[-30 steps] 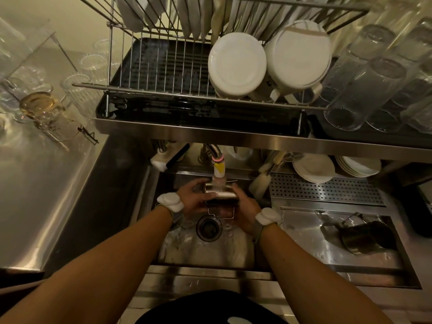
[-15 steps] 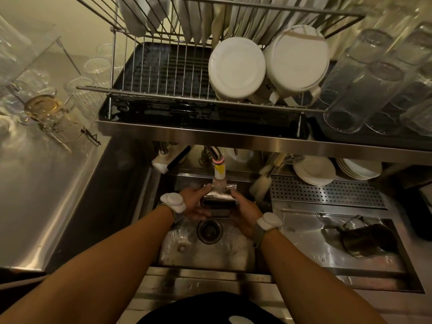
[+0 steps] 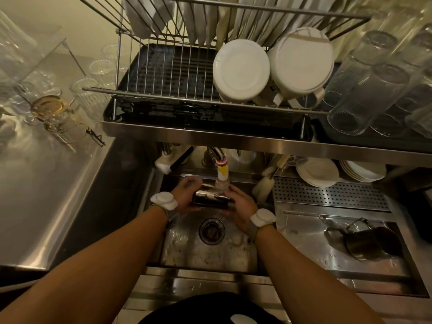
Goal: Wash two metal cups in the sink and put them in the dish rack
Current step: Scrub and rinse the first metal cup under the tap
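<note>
Left hand [image 3: 185, 195] and right hand [image 3: 242, 208] curl around one metal cup [image 3: 210, 198], faucet [image 3: 222, 173] just above; second metal cup [image 3: 364, 242] lies well right.

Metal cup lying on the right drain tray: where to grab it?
Probably the handle, from above: the lying metal cup rests on its side with the handle up on its far side, uncovered. The left hand and right hand hold the other cup.
</note>
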`<control>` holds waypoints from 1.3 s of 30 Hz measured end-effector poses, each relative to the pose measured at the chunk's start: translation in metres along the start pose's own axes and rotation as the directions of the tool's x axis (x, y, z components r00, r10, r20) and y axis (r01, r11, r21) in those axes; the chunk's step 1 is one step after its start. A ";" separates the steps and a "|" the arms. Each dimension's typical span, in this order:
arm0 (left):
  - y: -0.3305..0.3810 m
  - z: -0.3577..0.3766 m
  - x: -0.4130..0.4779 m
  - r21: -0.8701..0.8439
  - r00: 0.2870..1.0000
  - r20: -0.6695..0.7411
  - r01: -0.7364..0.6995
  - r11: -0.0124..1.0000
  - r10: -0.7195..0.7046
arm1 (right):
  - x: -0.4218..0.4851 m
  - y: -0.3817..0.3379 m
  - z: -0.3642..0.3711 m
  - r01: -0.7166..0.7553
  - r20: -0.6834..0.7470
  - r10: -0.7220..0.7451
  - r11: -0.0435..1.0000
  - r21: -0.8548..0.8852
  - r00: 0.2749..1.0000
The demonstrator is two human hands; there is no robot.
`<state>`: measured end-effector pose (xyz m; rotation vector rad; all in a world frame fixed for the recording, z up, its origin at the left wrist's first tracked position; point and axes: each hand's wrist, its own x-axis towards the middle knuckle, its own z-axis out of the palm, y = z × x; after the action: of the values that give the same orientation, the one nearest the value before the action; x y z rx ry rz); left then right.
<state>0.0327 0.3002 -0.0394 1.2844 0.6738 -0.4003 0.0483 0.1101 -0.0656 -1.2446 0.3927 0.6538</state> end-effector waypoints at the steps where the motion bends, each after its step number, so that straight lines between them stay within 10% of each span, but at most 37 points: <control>1: -0.003 0.001 0.004 0.001 1.000 -0.005 0.000 1.000 0.000 | 0.001 0.000 -0.003 0.007 -0.013 -0.007 1.000 0.011 1.000; 39: -0.002 0.017 0.000 0.182 0.971 0.011 0.232 0.956 -0.238 | -0.009 0.009 -0.019 -0.086 -0.010 0.087 0.993 0.085 0.996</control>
<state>0.0349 0.2835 -0.0387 1.3689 0.7793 -0.6890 0.0364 0.0914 -0.0724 -1.1571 0.4833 0.6960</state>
